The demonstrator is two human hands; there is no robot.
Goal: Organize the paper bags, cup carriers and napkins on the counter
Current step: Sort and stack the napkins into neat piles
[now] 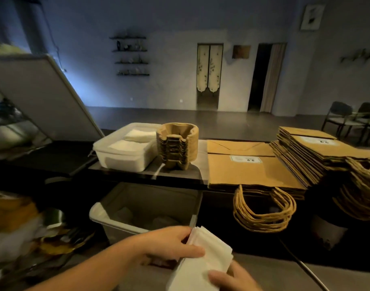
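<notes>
Both hands, left hand (pixel 169 242) and right hand (pixel 232 278), pinch the napkin stack (pixel 205 255); next it likely goes into the white napkin container (pixel 121 158) ahead.

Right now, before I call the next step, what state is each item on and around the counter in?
Napkin stack: held in both hands, off the counter.
Left hand: gripping the stack's upper edge.
Right hand: supporting the stack's lower end.
White napkin container: lid off, napkins inside.
Cup carriers: nested in one upright stack.
Flat paper bags: stacked, handles hanging over the counter edge.
Grey bin: open, below the counter.
</notes>
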